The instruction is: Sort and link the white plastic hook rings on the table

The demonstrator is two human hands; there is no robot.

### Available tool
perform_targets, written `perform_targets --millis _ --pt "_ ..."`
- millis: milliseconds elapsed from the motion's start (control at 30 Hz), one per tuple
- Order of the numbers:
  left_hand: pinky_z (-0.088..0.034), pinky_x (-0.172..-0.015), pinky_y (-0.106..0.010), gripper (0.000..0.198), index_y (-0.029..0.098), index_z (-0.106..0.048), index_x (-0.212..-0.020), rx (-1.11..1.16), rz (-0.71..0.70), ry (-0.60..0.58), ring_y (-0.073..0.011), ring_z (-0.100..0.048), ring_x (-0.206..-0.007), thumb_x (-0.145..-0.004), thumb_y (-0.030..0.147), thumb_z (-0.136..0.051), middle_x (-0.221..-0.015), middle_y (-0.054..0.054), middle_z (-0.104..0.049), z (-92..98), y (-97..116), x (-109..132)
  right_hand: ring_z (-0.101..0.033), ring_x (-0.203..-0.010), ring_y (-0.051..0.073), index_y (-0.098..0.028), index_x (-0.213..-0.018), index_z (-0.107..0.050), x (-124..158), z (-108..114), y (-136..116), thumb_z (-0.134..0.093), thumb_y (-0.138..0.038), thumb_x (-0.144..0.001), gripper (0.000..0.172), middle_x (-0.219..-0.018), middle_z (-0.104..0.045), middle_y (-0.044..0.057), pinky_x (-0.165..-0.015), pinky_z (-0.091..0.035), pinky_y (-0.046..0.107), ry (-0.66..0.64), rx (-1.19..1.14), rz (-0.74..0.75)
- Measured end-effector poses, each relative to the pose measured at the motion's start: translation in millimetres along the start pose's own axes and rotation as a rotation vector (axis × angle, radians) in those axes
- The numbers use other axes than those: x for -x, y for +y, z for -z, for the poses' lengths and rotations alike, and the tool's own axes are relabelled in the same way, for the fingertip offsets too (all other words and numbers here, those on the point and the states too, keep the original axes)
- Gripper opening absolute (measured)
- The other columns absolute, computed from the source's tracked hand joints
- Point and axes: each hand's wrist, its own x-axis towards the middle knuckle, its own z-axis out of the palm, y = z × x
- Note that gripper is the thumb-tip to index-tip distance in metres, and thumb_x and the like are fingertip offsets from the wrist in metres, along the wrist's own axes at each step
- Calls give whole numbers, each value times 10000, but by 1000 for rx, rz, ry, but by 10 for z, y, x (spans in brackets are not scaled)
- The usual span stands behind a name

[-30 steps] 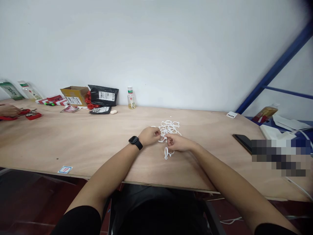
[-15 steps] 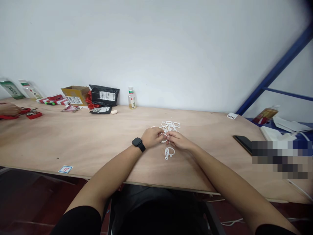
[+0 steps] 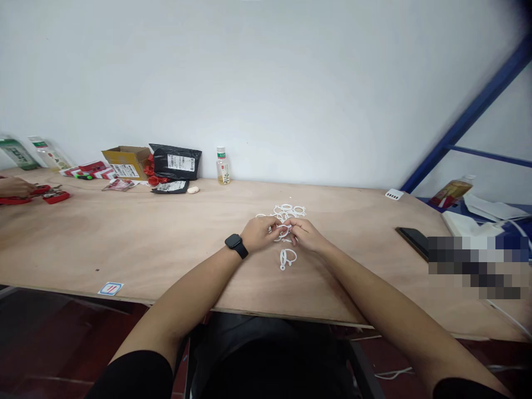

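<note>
Between them, my left hand [image 3: 261, 233] and my right hand [image 3: 306, 234] pinch a white plastic ring [image 3: 283, 233] just above the wooden table. Both thumbs and fingertips meet at its upper edge, and a small part of it is hidden by the fingers. Right behind the hands lies a pile of similar white rings [image 3: 287, 210] with small tabs. Closer to me, two joined white rings [image 3: 287, 258] rest on the wood, one leaning on edge. A black watch [image 3: 236, 245] is on my left wrist.
Along the wall stand a bottle [image 3: 223, 166], a black parcel bag [image 3: 177, 162] and an open cardboard box [image 3: 126, 162]. Another person's hand [image 3: 15, 187] is at far left by red-handled tools [image 3: 56, 197]. To the right are a phone [image 3: 411, 242] and a white power strip [image 3: 393, 194].
My fingertips have shifted on the white ring, and my right hand has moved slightly up with its fingers more curled. The joined rings in front stay put.
</note>
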Motion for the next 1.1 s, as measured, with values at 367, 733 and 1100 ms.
perform_targets --millis 367,733,1100 --pt "-452 -752 -271 278 184 -599 -1117 78 -47 136 -150 -565 -817 -874 315 -567 -1028 -73 -619 4 -72 3 -615 -705 181 -183 -1049 -653 -9 67 88 -410 -214 -795 352 -721 -672 21 -693 -468 287 304 169 125" --pt "-469 -824 -274 178 171 -707 -868 234 -182 -386 -172 -595 -888 -698 156 -656 -982 -60 -647 -46 67 45 -570 -717 175 -187 -1149 -623 -122 217 273 -475 -140 -742 436 -1130 -631 85 -789 -484 362 454 470 151" --pt "-382 -563 -212 246 128 -679 -821 422 246 78 -95 -481 -583 -831 343 -560 -658 4 -585 -134 -224 -46 -612 -815 200 -194 -1061 -669 -10 116 140 -398 -346 -912 344 -930 -680 73 -749 -460 316 239 294 252"
